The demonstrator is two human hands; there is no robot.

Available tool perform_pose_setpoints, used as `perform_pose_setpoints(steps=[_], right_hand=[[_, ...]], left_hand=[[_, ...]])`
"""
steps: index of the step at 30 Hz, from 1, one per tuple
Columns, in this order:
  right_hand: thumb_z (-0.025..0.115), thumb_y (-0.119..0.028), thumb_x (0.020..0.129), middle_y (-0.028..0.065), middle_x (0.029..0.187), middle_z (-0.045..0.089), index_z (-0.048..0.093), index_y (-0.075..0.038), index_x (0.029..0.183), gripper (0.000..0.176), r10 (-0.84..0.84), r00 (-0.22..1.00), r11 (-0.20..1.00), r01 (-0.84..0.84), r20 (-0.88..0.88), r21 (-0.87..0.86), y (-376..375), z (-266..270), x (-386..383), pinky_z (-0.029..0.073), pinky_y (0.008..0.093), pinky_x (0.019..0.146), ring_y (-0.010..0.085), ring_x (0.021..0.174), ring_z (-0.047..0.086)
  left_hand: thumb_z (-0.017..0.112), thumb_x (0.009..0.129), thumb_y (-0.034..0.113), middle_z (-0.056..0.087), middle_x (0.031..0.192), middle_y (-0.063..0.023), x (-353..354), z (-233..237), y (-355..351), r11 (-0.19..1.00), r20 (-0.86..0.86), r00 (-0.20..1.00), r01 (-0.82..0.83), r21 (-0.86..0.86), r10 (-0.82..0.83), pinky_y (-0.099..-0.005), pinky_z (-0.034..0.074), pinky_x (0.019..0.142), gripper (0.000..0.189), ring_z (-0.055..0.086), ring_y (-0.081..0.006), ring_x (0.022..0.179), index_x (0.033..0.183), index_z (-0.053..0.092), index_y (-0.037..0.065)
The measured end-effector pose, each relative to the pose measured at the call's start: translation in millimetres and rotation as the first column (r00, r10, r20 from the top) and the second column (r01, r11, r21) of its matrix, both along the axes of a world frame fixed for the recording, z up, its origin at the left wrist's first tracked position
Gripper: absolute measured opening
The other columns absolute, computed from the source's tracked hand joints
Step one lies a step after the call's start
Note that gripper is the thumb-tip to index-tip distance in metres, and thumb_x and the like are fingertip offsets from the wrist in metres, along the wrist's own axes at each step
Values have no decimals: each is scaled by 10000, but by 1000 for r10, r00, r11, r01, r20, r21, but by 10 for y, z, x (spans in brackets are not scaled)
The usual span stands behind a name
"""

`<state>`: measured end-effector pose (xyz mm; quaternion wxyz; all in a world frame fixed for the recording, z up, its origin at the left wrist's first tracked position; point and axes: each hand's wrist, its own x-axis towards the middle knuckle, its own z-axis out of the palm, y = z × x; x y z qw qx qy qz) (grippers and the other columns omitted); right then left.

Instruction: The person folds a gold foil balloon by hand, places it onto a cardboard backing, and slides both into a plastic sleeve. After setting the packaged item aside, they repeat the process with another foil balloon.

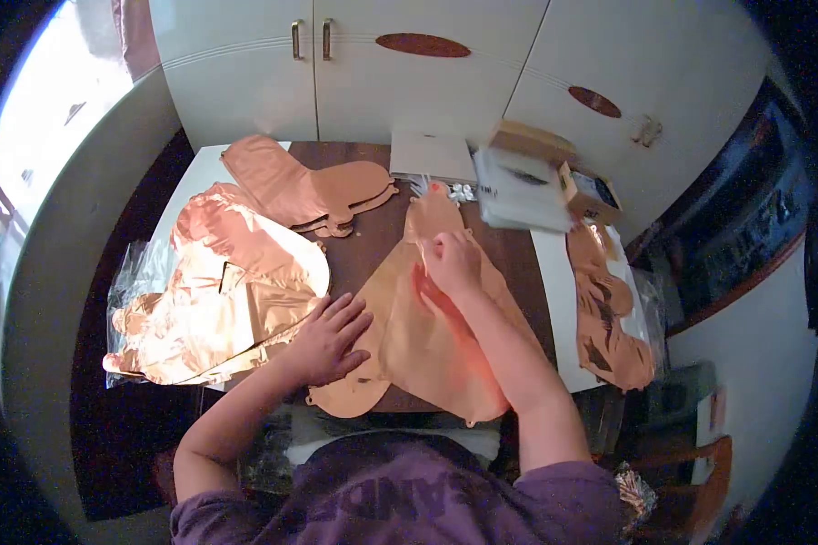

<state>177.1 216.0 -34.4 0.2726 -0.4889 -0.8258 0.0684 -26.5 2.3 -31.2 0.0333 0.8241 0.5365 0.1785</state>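
– While the left hand (327,341) lay flat, where was the thing under it?

– It was on the dark table (364,241), straight in front of the person. It was a flat rose-gold foil balloon (418,350), not inflated, with its narrow end pointing away toward the white cupboard doors (245,73). The left hand's grip was wide, with the fingers spread and the palm down on the balloon's left edge, holding nothing.

– And the right hand (450,263)?

– Its grip was narrow. The fingers were drawn together, pinching the foil of the same balloon just below the narrow end.

– What else crowded the table?

– A crumpled heap of foil balloons (236,291) lay just beside the left hand. It rested partly on a clear plastic bag (136,272) that hung over the table's left side. Beyond that lay stacked boot-shaped foil balloons (309,186). Along the far edge sat a white flat box (432,156), a stack of plastic-wrapped packets (518,195) and a cardboard box (550,145). Small silver bits (462,193) lay just beside the balloon's narrow end. More foil shapes (609,318) were draped over the right side.

– Did anything stand in the way?

– The right forearm crossed the balloon and hid a strip of its middle. On the left, the heap left little bare table beside the spread fingers.
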Motion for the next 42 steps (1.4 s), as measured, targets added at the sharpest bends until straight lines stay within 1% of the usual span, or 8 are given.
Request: perform_pose_setpoints(steps=[8,17,20,24,28,30,34,42], right_hand=[[619,-354,892,200,1475,394,554,-99,1321,503,258,936,966,-255,238,-43,-44,-51,662,278,476,1127,364,1380,341],[666,-324,844,218,1412,446,569,-71,1277,511,298,935,952,-306,192,15,-19,-80,706,308,504,1109,393,1343,380],[692,-275,812,219,1369,481,594,-64,1236,483,297,940,951,-308,166,43,68,67,696,347,505,1068,397,1290,427],[695,-221,798,147,1157,600,634,-68,1112,355,437,892,889,-448,117,99,289,453,207,441,480,926,323,1073,571],[672,-193,808,114,990,642,667,-56,978,218,693,717,693,-692,78,205,384,326,-757,471,444,890,321,970,619],[642,-175,823,106,962,647,663,-50,936,170,685,711,684,-702,159,196,445,217,-1103,473,438,896,322,962,623],[582,-142,844,103,955,651,651,-46,915,138,666,626,600,-773,405,208,696,-66,-1360,497,452,862,336,932,641],[681,-188,802,130,856,688,710,-71,885,146,619,771,785,-610,149,-105,781,174,-1452,519,431,735,318,814,664]], left_hand=[[644,856,399,435,1442,-195,9,-2,-17,998,39,999,-29,-50,31,-573,233,1133,633,338,-421,1377,1359,486,49],[709,813,283,516,1328,-225,-61,128,72,1000,180,984,6,15,-9,-548,354,1058,538,448,-435,1268,1277,569,49],[713,794,208,570,1238,-201,-453,242,509,980,237,951,-197,-35,200,-515,424,983,441,523,-415,1170,1201,620,66],[734,756,205,613,1148,-156,-1026,197,1431,945,226,963,-204,254,147,-446,475,916,358,578,-359,1073,1077,651,69],[700,726,187,632,1102,-137,-1346,-67,1884,963,182,958,-245,111,222,-418,494,898,319,604,-336,1034,1022,666,73],[643,702,181,635,1105,-130,-1486,-210,2006,967,192,950,-226,-117,245,-401,503,892,345,625,-321,1011,1035,680,101],[637,698,131,648,1068,-121,-1497,-264,1983,979,287,940,-202,28,186,-378,528,829,266,645,-300,981,956,689,93],[660,850,202,667,1071,-142,-1373,-77,1869,985,394,907,-173,25,149,-402,514,888,206,629,-316,1038,979,689,44]])
